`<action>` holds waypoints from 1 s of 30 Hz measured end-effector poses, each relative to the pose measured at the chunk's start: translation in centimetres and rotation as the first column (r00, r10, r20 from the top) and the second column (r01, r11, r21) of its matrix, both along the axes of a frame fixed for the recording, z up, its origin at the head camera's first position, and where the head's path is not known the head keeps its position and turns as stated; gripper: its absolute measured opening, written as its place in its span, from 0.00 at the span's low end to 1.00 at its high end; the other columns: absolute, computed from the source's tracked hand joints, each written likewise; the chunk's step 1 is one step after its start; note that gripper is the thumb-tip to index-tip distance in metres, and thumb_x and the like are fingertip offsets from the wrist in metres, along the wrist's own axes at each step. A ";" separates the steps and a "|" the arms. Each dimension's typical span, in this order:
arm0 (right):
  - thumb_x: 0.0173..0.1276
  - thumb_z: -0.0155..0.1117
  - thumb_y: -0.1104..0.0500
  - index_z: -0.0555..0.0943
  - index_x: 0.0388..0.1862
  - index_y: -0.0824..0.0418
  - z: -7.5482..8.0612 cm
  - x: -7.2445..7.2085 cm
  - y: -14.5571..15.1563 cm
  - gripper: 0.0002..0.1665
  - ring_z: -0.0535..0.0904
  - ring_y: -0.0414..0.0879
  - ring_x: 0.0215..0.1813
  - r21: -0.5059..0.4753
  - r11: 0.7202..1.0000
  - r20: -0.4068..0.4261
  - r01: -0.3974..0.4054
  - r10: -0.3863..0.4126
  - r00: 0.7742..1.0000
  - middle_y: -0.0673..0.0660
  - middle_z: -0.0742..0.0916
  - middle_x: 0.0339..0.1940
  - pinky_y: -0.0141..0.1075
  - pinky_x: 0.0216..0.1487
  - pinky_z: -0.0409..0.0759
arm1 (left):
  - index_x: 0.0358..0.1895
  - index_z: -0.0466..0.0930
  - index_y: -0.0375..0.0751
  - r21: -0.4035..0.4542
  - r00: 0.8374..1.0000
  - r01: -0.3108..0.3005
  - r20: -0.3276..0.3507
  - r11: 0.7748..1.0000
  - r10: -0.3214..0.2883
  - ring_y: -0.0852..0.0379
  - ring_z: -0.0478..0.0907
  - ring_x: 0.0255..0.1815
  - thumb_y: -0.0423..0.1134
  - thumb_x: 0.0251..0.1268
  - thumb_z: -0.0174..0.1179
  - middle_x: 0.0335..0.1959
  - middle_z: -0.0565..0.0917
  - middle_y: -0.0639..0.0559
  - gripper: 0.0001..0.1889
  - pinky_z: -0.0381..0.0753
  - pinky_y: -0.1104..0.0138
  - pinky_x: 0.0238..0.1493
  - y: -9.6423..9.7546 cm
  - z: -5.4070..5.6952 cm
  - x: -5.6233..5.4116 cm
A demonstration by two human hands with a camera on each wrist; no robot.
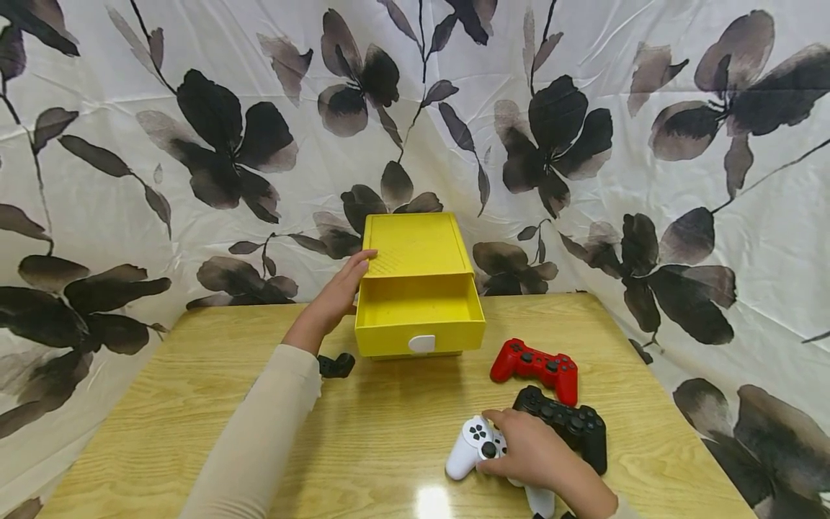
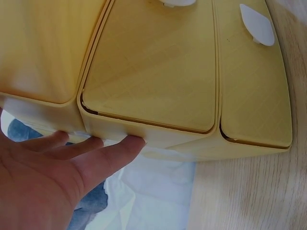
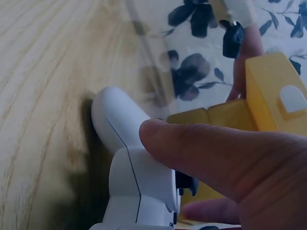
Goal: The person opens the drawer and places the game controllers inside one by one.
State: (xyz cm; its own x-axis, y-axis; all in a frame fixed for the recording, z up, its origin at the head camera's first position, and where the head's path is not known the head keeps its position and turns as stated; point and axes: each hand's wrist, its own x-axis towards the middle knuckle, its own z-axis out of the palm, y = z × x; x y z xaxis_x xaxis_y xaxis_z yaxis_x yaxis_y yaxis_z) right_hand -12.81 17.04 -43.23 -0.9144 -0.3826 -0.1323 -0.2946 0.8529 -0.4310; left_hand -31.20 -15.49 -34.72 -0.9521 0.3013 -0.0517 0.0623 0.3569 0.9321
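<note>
A yellow drawer unit stands at the back of the table, its top drawer pulled out, showing a bare inside and a white handle. My left hand rests against the unit's left side; in the left wrist view its extended fingers touch the side wall. At the front right my right hand grips a white game controller from above, covering its middle. The right wrist view has the thumb on the white controller, near one grip.
A red game controller and a black game controller lie right of the white one. Another black controller shows partly beside my left forearm. Behind the wooden table hangs a floral cloth.
</note>
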 end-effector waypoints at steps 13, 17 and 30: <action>0.46 0.75 0.39 0.82 0.52 0.64 -0.4 0.3 -0.2 0.40 0.80 0.46 0.40 0.052 0.998 -0.025 0.022 -0.020 0.999 0.53 0.87 0.42 0.44 0.40 0.80 | 0.73 0.48 0.68 0.005 1.000 0.007 -0.028 1.000 -0.007 0.38 0.50 0.78 0.67 0.73 0.30 0.80 0.44 0.53 0.28 0.66 0.34 0.63 -0.1 -0.4 0.0; 0.47 0.74 0.36 0.83 0.46 0.59 -0.6 0.5 -0.2 0.35 0.73 0.38 0.29 0.073 0.997 -0.039 0.018 -0.015 0.999 0.45 0.83 0.30 0.36 0.28 0.72 | 0.74 0.48 0.68 0.006 1.000 0.006 -0.005 1.000 -0.006 0.38 0.49 0.78 0.65 0.75 0.30 0.80 0.44 0.53 0.27 0.64 0.34 0.63 0.0 0.2 0.4; 0.49 0.70 0.31 0.82 0.51 0.56 -0.9 0.6 -0.3 0.39 0.73 0.38 0.31 0.126 0.992 -0.057 0.019 -0.012 0.998 0.45 0.84 0.34 0.37 0.27 0.71 | 0.75 0.47 0.61 -0.013 1.000 0.012 0.021 1.000 -0.012 0.35 0.48 0.78 0.57 0.79 0.29 0.80 0.43 0.48 0.26 0.64 0.34 0.65 0.5 2.6 2.6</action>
State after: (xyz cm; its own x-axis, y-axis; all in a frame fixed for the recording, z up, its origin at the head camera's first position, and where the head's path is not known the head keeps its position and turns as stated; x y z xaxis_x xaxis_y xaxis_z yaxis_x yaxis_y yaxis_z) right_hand -12.24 16.75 -44.10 -0.9272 -0.3522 -0.1273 -0.3018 0.9039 -0.3031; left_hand -28.63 -15.00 -32.11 -0.9472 0.3118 -0.0752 0.0476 0.3683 0.9285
